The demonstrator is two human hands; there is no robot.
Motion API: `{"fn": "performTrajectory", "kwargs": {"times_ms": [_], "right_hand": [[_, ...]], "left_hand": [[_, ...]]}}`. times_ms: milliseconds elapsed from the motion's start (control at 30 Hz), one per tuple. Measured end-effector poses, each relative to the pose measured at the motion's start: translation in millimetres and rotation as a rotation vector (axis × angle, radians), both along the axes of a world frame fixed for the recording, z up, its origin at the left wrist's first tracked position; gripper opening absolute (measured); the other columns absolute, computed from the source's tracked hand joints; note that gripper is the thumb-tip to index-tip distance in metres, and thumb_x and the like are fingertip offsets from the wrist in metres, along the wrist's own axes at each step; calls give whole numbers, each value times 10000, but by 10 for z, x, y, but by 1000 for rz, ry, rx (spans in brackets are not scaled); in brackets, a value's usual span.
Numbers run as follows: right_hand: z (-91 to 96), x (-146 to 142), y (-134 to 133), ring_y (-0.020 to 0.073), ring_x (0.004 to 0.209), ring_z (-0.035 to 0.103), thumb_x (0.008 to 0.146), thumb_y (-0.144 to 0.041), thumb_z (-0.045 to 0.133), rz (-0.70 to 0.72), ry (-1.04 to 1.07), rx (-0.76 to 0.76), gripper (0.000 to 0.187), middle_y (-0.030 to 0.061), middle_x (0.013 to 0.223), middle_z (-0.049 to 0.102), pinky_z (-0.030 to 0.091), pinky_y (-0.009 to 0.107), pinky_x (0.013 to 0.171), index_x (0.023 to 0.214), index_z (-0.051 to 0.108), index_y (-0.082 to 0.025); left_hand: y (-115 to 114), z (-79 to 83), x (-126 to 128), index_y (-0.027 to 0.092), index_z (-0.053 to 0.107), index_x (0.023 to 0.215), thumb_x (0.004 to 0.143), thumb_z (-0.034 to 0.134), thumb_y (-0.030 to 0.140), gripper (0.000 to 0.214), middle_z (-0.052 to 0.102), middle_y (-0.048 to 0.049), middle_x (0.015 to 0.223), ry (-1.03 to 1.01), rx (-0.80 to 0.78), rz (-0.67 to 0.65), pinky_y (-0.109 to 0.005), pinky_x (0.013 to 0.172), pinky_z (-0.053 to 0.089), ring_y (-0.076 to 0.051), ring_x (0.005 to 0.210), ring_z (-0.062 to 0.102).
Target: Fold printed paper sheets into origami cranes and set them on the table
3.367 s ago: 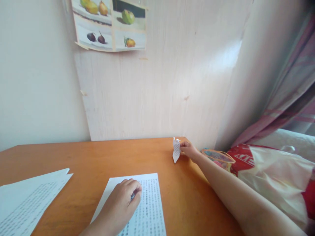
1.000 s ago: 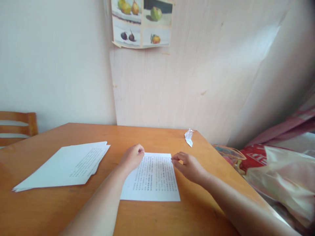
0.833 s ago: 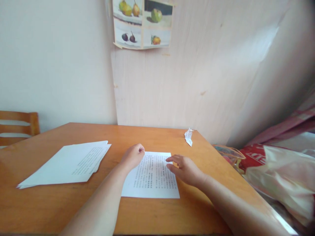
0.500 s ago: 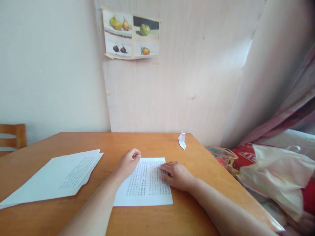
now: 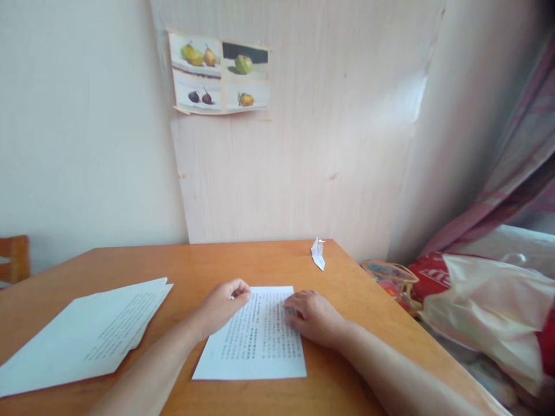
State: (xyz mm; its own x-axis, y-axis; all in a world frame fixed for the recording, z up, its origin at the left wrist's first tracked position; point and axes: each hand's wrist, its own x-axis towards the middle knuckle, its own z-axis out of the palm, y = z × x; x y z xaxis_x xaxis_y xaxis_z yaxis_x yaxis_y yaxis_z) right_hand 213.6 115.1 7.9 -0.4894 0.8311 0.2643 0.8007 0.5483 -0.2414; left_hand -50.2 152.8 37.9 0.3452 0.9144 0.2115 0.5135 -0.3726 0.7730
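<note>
A printed sheet of paper (image 5: 254,346) lies on the orange wooden table (image 5: 182,263) in front of me. My left hand (image 5: 221,303) rests on the sheet's upper left corner with its fingers curled in. My right hand (image 5: 312,315) lies palm down on the upper right part of the sheet, fingers bent onto the paper. A small folded paper figure (image 5: 318,254) stands near the table's far right corner, apart from both hands.
A stack of printed sheets (image 5: 82,335) lies at the left of the table. A chair back (image 5: 13,257) shows at far left. Plastic bags (image 5: 481,306) and a clear container (image 5: 388,280) sit beyond the table's right edge. A fruit poster (image 5: 219,72) hangs on the wall.
My right hand let go of the folded paper figure at the far corner and came back onto the printed sheet. It now lies flat on the sheet's right side. The left hand stayed at the corner.
</note>
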Motion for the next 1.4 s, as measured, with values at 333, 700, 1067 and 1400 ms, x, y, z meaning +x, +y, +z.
{"fn": "performTrajectory", "kwargs": {"times_ms": [333, 700, 1067, 1400], "right_hand": [[41, -41, -208, 221, 956, 651, 934, -349, 603, 158, 149, -40, 247, 64, 1002, 728, 493, 325, 860, 1116, 711, -221], [171, 7, -328, 276, 1079, 604, 791, -594, 746, 215, 114, -201, 637, 86, 1180, 675, 491, 394, 945, 1333, 634, -278], [237, -21, -379, 275, 1139, 569, 859, -506, 711, 235, 40, -274, 490, 94, 1251, 630, 458, 420, 1006, 1287, 673, -270], [156, 36, -388, 370, 1512, 215, 818, -685, 664, 251, -4, -422, 944, 100, 1645, 254, 107, 570, 1243, 1581, 278, -284]], "left_hand": [[-28, -193, -181, 219, 613, 877, 847, 555, 313, 115, 666, -33, 968, 217, 83, -122, -348, 889, 455, -222, 959, 608], [-45, -216, -229, 224, 655, 971, 799, 687, 350, 216, 625, -50, 1061, 391, 141, -222, -352, 900, 440, -247, 1039, 573], [-44, -179, -230, 213, 654, 1007, 812, 701, 370, 255, 622, -57, 1104, 441, 118, -248, -362, 931, 451, -238, 1044, 563], [-32, -205, -227, 212, 649, 997, 801, 715, 357, 252, 619, -49, 1104, 426, 118, -231, -368, 951, 442, -237, 1056, 561]]}}
